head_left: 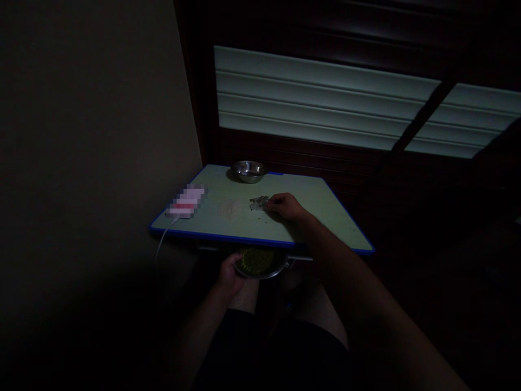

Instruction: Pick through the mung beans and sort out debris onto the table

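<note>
My left hand [231,277] grips the rim of a metal bowl [272,273] just below the table's front edge, over my lap. Small green grains that look like mung beans [256,260] fill much of it. On the table, my right hand [286,206] is closed in a pinch at a small heap of pale and dark bits [259,202]. Whatever lies between those fingertips is too dim to name. To the left of this heap spreads a thin patch of whitish grains [230,209]. A few dark specks dot the tabletop in front of my right hand.
A second metal bowl [249,172] stands at the back of the pale, blue-edged table [313,201]. At the left lies a blurred-out phone-like object [186,202] with a white cable [161,239] hanging over the edge. A wall and slatted dark-framed panels enclose the table.
</note>
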A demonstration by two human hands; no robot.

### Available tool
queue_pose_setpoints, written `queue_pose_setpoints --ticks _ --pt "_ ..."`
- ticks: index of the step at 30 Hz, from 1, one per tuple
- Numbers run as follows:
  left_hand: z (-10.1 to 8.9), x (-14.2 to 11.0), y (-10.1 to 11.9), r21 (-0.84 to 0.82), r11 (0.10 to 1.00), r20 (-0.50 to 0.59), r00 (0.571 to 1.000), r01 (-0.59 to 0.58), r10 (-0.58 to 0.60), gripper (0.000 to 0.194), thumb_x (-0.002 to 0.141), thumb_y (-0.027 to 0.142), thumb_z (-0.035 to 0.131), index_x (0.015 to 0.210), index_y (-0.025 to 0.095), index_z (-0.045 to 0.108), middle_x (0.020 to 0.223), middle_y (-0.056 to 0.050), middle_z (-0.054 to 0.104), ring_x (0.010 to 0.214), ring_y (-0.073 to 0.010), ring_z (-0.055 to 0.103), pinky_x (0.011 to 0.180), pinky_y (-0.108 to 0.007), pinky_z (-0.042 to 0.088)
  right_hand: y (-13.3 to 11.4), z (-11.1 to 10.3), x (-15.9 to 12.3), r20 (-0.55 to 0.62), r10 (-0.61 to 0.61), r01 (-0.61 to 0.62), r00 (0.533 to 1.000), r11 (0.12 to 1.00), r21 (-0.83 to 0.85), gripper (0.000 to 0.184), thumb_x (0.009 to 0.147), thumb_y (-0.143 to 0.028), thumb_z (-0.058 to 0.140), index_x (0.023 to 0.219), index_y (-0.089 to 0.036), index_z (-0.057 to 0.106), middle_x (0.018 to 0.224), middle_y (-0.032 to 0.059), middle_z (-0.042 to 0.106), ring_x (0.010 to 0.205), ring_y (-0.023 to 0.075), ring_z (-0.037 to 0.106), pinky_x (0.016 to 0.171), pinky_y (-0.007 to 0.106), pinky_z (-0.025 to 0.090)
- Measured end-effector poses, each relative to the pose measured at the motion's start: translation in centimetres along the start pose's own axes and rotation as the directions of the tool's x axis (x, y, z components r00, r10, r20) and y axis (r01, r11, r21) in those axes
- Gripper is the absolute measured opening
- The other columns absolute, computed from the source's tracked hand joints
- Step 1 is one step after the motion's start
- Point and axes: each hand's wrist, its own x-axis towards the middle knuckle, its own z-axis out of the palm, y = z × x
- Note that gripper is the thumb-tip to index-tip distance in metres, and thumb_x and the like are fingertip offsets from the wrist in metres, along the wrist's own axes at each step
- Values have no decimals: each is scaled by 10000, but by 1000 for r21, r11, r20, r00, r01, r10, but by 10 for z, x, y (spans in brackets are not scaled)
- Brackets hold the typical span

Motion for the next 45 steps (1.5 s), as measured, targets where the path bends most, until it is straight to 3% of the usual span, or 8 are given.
queue_pose_setpoints --ticks 10,17,22,35,41,45 --pt "-2 1 -1 -38 999 15 1000 12 -12 257 662 113 563 853 93 733 791 -123 760 771 -265 710 791 -416 559 -2 0 1 43 -8 8 999 1000 8 363 567 -464 798 689 -137 694 630 19 624 594 117 488 570 256 378" --pt "-1 1 -1 -39 999 -12 1000 5 -6 261 667 106 568 869 93 733 787 -122 759 756 -263 705 767 -411 561 -6 5 5 62 -28 28 998 1000 0 278 598 -391 778 694 -144 695 651 18 638 618 122 505 604 257 393" --pt "0 0 -1 -24 1000 -30 1000 -4 4 183 669 107 581 785 96 722 783 -126 757 750 -244 703 748 -366 562 -11 6 8 121 -41 36 992 998 42 253 596 -352 777 684 -137 677 649 22 637 611 121 501 619 265 399" --pt "0 1 0 -15 1000 -18 1000 6 -6 258 665 117 573 871 99 728 797 -114 759 767 -249 710 771 -389 570 -23 -9 -12 316 2 -22 949 998 60 328 593 -388 790 753 -119 689 644 5 612 606 106 485 606 262 395" --pt "-1 0 0 -19 1000 -14 1000 -5 4 259 658 108 577 866 101 730 797 -107 759 760 -241 709 771 -380 571 -21 -16 -23 165 59 -66 985 997 40 289 659 -404 726 702 -126 657 594 -5 569 548 91 443 542 242 354" --pt "-1 1 0 -9 1000 -9 1000 -4 4 203 659 118 584 802 104 727 807 -117 760 762 -240 710 793 -387 572 -14 -20 -25 42 116 -115 992 993 -26 187 649 -304 725 661 -130 657 584 6 585 540 93 447 544 247 358"
